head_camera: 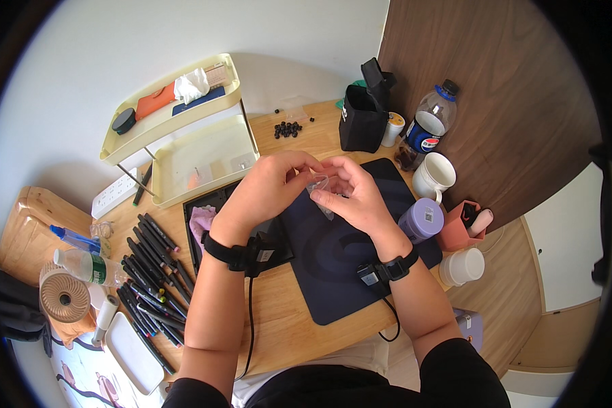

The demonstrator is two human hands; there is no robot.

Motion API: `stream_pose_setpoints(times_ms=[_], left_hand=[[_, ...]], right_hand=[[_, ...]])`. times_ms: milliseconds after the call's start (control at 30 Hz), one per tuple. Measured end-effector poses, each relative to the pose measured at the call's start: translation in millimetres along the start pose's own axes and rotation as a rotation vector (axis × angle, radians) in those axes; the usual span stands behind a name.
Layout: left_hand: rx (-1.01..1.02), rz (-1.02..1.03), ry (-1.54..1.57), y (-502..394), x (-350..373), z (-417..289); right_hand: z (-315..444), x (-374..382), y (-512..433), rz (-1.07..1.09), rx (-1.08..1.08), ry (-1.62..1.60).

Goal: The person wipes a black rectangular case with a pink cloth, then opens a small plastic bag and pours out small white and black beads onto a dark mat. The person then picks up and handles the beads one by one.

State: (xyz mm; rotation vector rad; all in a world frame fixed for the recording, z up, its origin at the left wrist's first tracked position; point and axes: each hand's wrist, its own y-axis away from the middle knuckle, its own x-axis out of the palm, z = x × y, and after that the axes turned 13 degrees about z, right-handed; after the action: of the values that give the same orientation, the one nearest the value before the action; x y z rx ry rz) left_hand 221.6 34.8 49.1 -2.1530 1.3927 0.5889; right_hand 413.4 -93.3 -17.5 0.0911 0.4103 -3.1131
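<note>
Both hands meet above a dark blue mat [331,285]. Between them is a small clear plastic bag [322,196] with small contents that I cannot make out. My left hand [280,186] pinches the bag's upper edge with thumb and fingertips. My right hand [349,191] holds the bag's side, its thumb across the front and its fingers curled behind. Beyond the hands, a pile of small black beads [287,129] lies on the wooden table [280,316], near another clear plastic bag [293,111]. A black wrist strap with a small device sits on each wrist.
Many black markers [153,255] lie at left, near a plastic bottle [97,270] and small fan [65,298]. A cream two-tier shelf [199,191] stands behind. At right are a black bag [362,125], cola bottle [428,125], white mug [433,173] and purple canister [421,220].
</note>
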Motion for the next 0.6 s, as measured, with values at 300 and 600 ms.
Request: stream_pose_setpoints(times_ms=[300,600], left_hand=[[-0.007,-0.06,-0.038,0,1,8],[-0.04,-0.081,-0.048,-5,10,27]], right_hand=[[-5,-3,-1,-0.031,-0.002,-0.005],[0,-8,-2,-0.158,-0.068,0.016]])
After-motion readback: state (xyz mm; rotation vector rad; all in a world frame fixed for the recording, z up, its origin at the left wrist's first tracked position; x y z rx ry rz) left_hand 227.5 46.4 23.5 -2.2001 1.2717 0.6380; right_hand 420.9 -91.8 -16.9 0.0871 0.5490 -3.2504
